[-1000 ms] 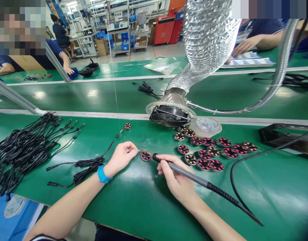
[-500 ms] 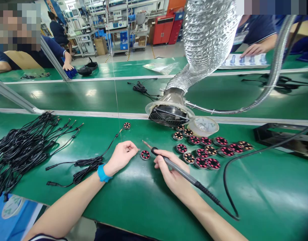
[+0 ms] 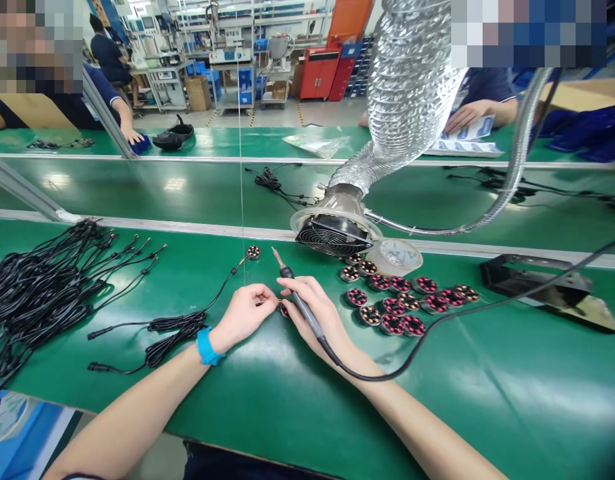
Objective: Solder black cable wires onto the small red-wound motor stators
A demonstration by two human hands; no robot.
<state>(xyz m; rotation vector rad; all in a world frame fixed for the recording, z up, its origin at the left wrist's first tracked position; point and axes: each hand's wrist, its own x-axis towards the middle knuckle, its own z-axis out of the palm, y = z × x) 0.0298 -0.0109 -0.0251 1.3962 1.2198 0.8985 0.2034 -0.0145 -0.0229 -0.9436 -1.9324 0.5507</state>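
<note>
In my right hand (image 3: 315,313) is a soldering iron (image 3: 305,313), its tip pointing up and to the left, away from me. My left hand (image 3: 250,312) is pinched closed beside it; whatever lies between the fingertips is too small to make out. Between the two hands, a small round motor stator (image 3: 284,309) is mostly hidden by my right fingers. Beyond my left hand sits another stator (image 3: 254,252), joined to a black cable (image 3: 180,327) that lies coiled left of that hand. Several stators with red or copper windings (image 3: 391,305) stand to the right of my right hand.
A big heap of black cables (image 3: 42,287) covers the left of the green bench (image 3: 267,400). A fume fan (image 3: 335,235) on a foil duct (image 3: 412,73) hangs over the back edge near a plastic tub (image 3: 397,257). A black metal bracket (image 3: 537,280) lies right. Co-workers' hands (image 3: 132,137) show opposite.
My right hand has moved left, close to my left hand, and the soldering iron has turned more upright. My right fingers now cover most of the near stator. The view has shifted slightly.
</note>
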